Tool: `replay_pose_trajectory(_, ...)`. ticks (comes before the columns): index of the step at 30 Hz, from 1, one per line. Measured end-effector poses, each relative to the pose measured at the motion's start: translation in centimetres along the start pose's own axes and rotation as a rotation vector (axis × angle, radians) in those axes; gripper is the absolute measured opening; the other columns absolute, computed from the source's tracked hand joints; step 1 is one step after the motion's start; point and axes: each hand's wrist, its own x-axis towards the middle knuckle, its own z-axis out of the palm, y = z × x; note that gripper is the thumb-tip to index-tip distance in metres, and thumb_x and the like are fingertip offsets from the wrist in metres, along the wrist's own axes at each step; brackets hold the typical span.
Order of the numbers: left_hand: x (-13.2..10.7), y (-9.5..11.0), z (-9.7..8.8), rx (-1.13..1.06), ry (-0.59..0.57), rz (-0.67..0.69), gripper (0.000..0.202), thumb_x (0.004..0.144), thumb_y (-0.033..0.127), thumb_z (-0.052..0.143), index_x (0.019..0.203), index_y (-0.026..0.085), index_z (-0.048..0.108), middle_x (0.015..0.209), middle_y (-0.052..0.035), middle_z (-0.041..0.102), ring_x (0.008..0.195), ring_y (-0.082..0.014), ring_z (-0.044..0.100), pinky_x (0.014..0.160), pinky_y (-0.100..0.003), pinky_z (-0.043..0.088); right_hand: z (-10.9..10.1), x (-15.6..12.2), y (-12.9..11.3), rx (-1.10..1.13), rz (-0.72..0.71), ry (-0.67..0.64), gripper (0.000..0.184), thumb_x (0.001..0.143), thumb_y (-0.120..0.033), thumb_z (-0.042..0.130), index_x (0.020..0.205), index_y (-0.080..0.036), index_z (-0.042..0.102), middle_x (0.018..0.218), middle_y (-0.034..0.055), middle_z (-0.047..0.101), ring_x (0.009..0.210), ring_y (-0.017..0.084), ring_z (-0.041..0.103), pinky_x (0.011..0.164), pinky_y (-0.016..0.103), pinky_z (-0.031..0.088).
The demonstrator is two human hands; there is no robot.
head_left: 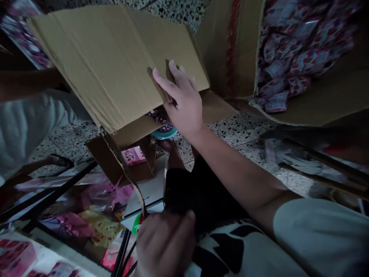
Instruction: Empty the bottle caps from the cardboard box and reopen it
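R hand point(183, 102) flat on 1 cardboard flap point(115, 61), L hand point(165, 244) low, 2 boxes

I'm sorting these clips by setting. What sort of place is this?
Probably an informal packing or stockroom spot on a terrazzo floor. An open carton holds many small pink sachets, the right hand presses a cardboard flap, and more pink packets lie nearby.

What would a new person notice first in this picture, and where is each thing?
First, the big cardboard box flap at upper centre, with the right hand spread flat on its edge. At upper right, an open carton holds many red and pink packets. The left hand is blurred at the bottom.
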Motion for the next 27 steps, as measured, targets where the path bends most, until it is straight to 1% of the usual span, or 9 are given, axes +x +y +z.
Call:
replay_pose_trajectory(3, 1.9, 0.4, 0.8, 0.084, 0.141, -0.188, 0.038, 0.079, 0.005, 0.07, 0.115, 0.014, 0.063, 0.109, -0.0105, 0.069, 0.101, -0.0171, 0.067, 0.089, -0.028, 0.055, -0.3, 0.2, -1.1, -0.084, -0.009, -0.038, 0.059, 0.093, -0.011, 0.043, 0.144, -0.04, 0.049, 0.156, -0.001, 0.039, 0.147, 0.026, 0.034, 0.121, 0.05, 0.032)
replay_pose_trajectory(5, 2.6, 0.9, 1.5, 0.133, 0.187, -0.303, 0.048, 0.079, 0.012, 0.073, 0.125, 0.014, 0.059, 0.129, -0.0159, 0.062, 0.124, -0.0254, 0.058, 0.103, -0.039, 0.051, -0.6, 0.3, -1.8, -0.129, -0.017, -0.059, 0.054, 0.095, -0.015, 0.046, 0.144, -0.039, 0.049, 0.156, -0.0016, 0.039, 0.145, 0.025, 0.037, 0.121, 0.049, 0.032)
replay_pose_trajectory(7, 2.7, 1.4, 1.8, 0.192, 0.147, -0.362, 0.052, 0.081, 0.02, 0.072, 0.13, 0.017, 0.057, 0.143, -0.0168, 0.052, 0.139, -0.0319, 0.044, 0.113, -0.049, 0.043, -0.9, 0.3, -2.2, -0.143, -0.023, -0.077, 0.054, 0.095, -0.015, 0.047, 0.143, -0.039, 0.05, 0.156, -0.003, 0.04, 0.144, 0.025, 0.037, 0.122, 0.048, 0.032)
replay_pose_trajectory(10, 1.7, 0.3, 1.7, 0.229, 0.036, -0.524, 0.047, 0.085, 0.031, 0.068, 0.13, 0.023, 0.059, 0.151, -0.0144, 0.042, 0.142, -0.0358, 0.038, 0.114, -0.056, 0.038, -1.0, 0.3, -2.3, -0.104, -0.058, -0.044, 0.054, 0.095, -0.012, 0.045, 0.141, -0.041, 0.052, 0.154, -0.0046, 0.043, 0.145, 0.024, 0.037, 0.122, 0.048, 0.032)
replay_pose_trajectory(13, 1.3, -3.2, 1.4, 0.237, 0.042, -0.761, 0.056, 0.085, 0.041, 0.066, 0.136, 0.022, 0.053, 0.14, -0.0168, 0.051, 0.133, -0.0364, 0.047, 0.112, -0.058, 0.039, -0.8, 0.2, -2.0, -0.045, -0.106, 0.015, 0.058, 0.093, -0.008, 0.045, 0.139, -0.043, 0.053, 0.153, -0.0051, 0.044, 0.145, 0.025, 0.036, 0.121, 0.049, 0.033)
replay_pose_trajectory(17, 3.7, -8.3, 2.6, 0.334, 0.366, -0.821, 0.106, 0.065, 0.054, 0.08, 0.144, 0.004, 0.031, 0.141, -0.0267, 0.038, 0.136, -0.0376, 0.036, 0.118, -0.058, 0.027, -0.7, 0.5, -2.3, -0.041, -0.142, 0.005, 0.056, 0.094, -0.009, 0.045, 0.138, -0.04, 0.055, 0.152, -0.0012, 0.045, 0.143, 0.028, 0.039, 0.12, 0.052, 0.034)
replay_pose_trajectory(22, 8.9, -11.5, 5.0, 0.32, 0.782, -0.771, 0.117, 0.065, 0.066, 0.075, 0.139, 0.0, 0.011, 0.148, -0.0333, 0.019, 0.145, -0.034, 0.024, 0.122, -0.052, 0.025, -0.8, 1.4, -2.5, -0.135, -0.176, 0.016, 0.053, 0.094, -0.015, 0.048, 0.14, -0.041, 0.054, 0.15, 0.0002, 0.048, 0.14, 0.02, 0.042, 0.122, 0.037, 0.034)
replay_pose_trajectory(25, 11.6, -13.7, 4.6, 0.403, 0.889, -0.682, 0.119, 0.067, 0.073, 0.068, 0.139, 0.005, 0.003, 0.155, -0.0307, 0.006, 0.152, -0.0334, 0.005, 0.126, -0.055, 0.012, -0.8, 1.9, -2.5, -0.175, -0.213, 0.068, 0.049, 0.095, -0.018, 0.047, 0.14, -0.036, 0.056, 0.149, 0.0047, 0.05, 0.137, 0.017, 0.046, 0.121, 0.03, 0.032)
replay_pose_trajectory(27, 13.1, -15.7, 3.7, 0.471, 0.948, -0.677, 0.114, 0.07, 0.071, 0.065, 0.137, 0.001, 0.004, 0.154, -0.0325, 0.009, 0.152, -0.0316, 0.008, 0.127, -0.053, 0.009, -0.9, 2.2, -2.6, -0.18, -0.204, 0.059, 0.05, 0.094, -0.018, 0.051, 0.141, -0.034, 0.055, 0.149, 0.0053, 0.05, 0.137, 0.018, 0.046, 0.121, 0.028, 0.032)
